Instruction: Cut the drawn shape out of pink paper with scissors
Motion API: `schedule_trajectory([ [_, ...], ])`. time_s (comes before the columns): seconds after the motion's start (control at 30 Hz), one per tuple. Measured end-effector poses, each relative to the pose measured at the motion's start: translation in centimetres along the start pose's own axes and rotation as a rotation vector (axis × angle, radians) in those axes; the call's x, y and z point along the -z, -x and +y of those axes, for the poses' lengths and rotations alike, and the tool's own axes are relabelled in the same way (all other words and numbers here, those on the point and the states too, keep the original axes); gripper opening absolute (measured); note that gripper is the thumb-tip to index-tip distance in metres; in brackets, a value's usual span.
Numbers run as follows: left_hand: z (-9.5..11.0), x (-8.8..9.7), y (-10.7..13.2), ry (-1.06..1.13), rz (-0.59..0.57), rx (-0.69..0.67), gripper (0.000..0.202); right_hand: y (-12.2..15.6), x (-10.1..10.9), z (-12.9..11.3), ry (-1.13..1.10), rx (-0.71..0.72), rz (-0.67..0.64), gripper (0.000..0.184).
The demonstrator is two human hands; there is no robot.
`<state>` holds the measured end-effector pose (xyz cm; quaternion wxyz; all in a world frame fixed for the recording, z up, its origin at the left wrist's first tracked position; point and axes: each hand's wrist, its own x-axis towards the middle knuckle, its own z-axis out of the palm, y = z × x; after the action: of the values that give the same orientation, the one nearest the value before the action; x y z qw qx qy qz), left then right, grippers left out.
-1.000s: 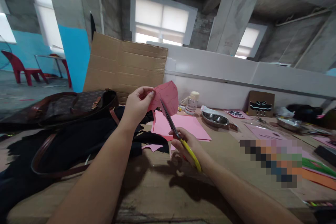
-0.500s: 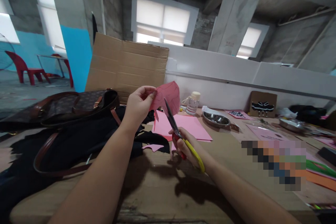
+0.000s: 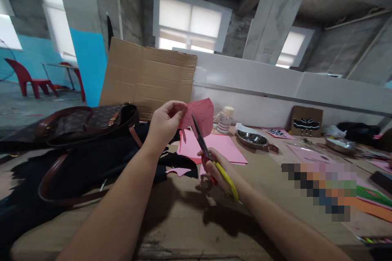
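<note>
Between thumb and fingers my left hand (image 3: 168,121) pinches a piece of pink paper (image 3: 202,115) with drawn lines on it, held up above the table. My right hand (image 3: 218,169) is wrapped round the red and yellow handles of a pair of scissors (image 3: 199,135). The blades point up and to the left, and overlap the paper's lower left part; whether they are biting into it I cannot tell. Below the scissors lie pink sheets (image 3: 225,147) and a small pink scrap (image 3: 178,171) beside black fabric (image 3: 101,167).
At the left lies a brown handbag (image 3: 104,124) with long straps. Cardboard (image 3: 150,75) leans behind it. Further back stand a cream-lidded bottle (image 3: 225,120) and a metal bowl (image 3: 252,139). Coloured papers (image 3: 375,195) and a second bowl (image 3: 340,145) are at the right.
My left hand has shifted slightly right and turned the pink paper, whose top corner now sits lower and further right. The scissors have hardly moved.
</note>
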<state>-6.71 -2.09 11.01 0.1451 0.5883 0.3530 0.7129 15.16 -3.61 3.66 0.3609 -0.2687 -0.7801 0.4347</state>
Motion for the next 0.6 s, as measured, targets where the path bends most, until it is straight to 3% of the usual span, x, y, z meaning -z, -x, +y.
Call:
schedule_trajectory([
  [0.6,0.19,-0.12,0.07,-0.028,0.015,-0.017,0.018,0.1,-0.1,-0.76,0.042,-0.018,0.028,0.053],
])
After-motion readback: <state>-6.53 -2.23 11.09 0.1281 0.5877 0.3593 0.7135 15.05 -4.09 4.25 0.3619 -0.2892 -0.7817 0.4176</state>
